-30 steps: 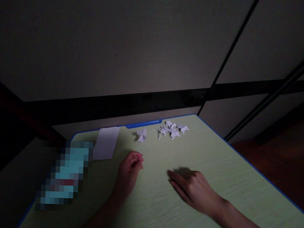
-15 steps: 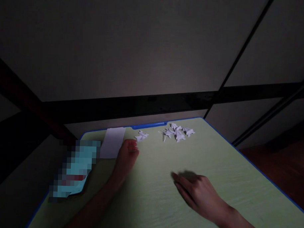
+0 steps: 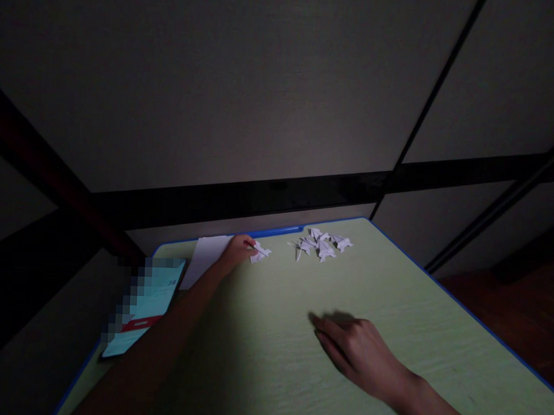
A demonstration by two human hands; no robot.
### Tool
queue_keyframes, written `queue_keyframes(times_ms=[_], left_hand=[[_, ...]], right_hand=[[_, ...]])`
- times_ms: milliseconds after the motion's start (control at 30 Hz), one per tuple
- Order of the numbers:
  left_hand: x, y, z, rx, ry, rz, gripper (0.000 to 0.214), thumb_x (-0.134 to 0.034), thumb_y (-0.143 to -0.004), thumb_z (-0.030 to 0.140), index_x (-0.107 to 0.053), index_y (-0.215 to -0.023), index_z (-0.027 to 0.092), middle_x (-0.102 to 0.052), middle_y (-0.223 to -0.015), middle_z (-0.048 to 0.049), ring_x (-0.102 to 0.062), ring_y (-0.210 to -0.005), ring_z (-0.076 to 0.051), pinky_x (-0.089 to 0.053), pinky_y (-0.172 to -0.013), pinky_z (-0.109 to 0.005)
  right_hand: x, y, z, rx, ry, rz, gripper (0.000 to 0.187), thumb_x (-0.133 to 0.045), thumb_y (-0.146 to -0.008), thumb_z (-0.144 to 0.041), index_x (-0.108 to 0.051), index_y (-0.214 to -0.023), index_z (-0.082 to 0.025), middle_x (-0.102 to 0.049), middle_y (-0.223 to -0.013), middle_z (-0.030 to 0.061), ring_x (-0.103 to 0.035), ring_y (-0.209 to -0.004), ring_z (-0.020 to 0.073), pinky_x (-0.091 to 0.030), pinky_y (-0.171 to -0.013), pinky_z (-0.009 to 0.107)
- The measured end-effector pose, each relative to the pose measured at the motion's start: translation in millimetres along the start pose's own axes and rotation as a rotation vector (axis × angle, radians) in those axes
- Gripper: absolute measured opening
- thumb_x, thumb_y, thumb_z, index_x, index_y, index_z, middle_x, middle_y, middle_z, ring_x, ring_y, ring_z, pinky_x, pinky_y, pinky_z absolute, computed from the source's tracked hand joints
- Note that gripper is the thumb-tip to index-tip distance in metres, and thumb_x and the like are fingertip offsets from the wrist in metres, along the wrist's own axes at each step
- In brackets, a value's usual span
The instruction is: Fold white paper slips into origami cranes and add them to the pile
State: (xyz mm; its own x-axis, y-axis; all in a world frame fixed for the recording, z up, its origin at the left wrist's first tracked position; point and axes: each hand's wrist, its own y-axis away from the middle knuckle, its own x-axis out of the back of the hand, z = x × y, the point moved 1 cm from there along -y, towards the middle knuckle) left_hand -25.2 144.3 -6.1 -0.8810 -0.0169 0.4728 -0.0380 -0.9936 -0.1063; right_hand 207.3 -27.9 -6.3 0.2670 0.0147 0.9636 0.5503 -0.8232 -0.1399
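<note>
My left hand (image 3: 237, 251) is stretched to the far edge of the pale green table (image 3: 392, 296), fingers pinched on a small white folded paper figure (image 3: 261, 252). The hand partly covers a white paper sheet (image 3: 205, 256) lying beside it. Right of the figure, a cluster of several more white folded paper figures (image 3: 322, 244) lies near the far edge. My right hand (image 3: 356, 349) rests flat on the table nearer to me, fingers extended and holding nothing.
A phone (image 3: 141, 305) with a lit bluish screen lies at the table's left edge. The table has a blue rim (image 3: 276, 231) and stands against a dim wall with dark beams. Dark floor shows past the right edge.
My left hand has reached forward from the table's middle to the far edge and closed on the single folded figure. My right hand has stayed nearly still.
</note>
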Motion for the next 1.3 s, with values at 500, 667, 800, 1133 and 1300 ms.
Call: queue_keyframes(times_ms=[500,667,800,1133,1300], left_hand=[[-2.4,110.7,15.3,-0.431,-0.053,-0.188,0.023,-0.042,-0.067,0.006,-0.059,-0.058,0.017,-0.060,-0.078,-0.0045,-0.057,-0.078,-0.015,-0.043,-0.072,-0.028],[-1.0,109.4,6.7,-0.379,-0.150,-0.027,0.023,-0.044,-0.067,0.010,-0.060,-0.084,0.015,-0.058,-0.094,-0.0088,-0.054,-0.089,-0.019,-0.044,-0.077,-0.034],[-8.8,107.1,8.1,-0.417,-0.303,-0.142,0.035,-0.046,-0.072,0.016,-0.054,-0.106,0.015,-0.049,-0.118,-0.0110,-0.043,-0.110,-0.021,-0.034,-0.093,-0.039],[-15.1,115.5,11.0,-0.585,-0.624,-0.282,0.043,-0.045,-0.078,0.023,-0.041,-0.121,0.017,-0.044,-0.126,-0.0089,-0.037,-0.116,-0.020,-0.032,-0.096,-0.038],[-16.0,115.8,13.1,-0.622,-0.663,-0.283,0.042,-0.044,-0.078,0.022,-0.041,-0.120,0.017,-0.044,-0.126,-0.0091,-0.037,-0.116,-0.020,-0.032,-0.096,-0.037]], right_hand=[[0.6,-1.0,1.3,-0.012,-0.047,-0.002,0.030,-0.034,-0.085,-0.022,-0.048,-0.111,-0.018,-0.062,-0.073,0.0035,-0.056,-0.062,0.0140,-0.034,-0.054,0.024],[0.3,-0.9,1.2,-0.021,-0.072,0.012,0.027,-0.035,-0.084,-0.021,-0.050,-0.107,-0.019,-0.062,-0.073,0.0025,-0.056,-0.062,0.0134,-0.033,-0.053,0.024],[3.4,-3.1,-1.1,-0.020,-0.063,0.006,0.023,-0.035,-0.084,-0.019,-0.051,-0.100,-0.019,-0.060,-0.070,0.0013,-0.054,-0.058,0.0128,-0.032,-0.052,0.023],[-0.3,-38.9,-5.8,0.061,-0.066,0.034,0.024,-0.035,-0.082,-0.015,-0.053,-0.099,-0.016,-0.060,-0.081,0.0046,-0.055,-0.069,0.0136,-0.037,-0.060,0.023],[-4.7,-61.0,-11.4,0.108,0.004,0.066,0.026,-0.036,-0.083,-0.016,-0.048,-0.106,-0.013,-0.056,-0.081,0.0062,-0.051,-0.072,0.0159,-0.040,-0.065,0.025]])
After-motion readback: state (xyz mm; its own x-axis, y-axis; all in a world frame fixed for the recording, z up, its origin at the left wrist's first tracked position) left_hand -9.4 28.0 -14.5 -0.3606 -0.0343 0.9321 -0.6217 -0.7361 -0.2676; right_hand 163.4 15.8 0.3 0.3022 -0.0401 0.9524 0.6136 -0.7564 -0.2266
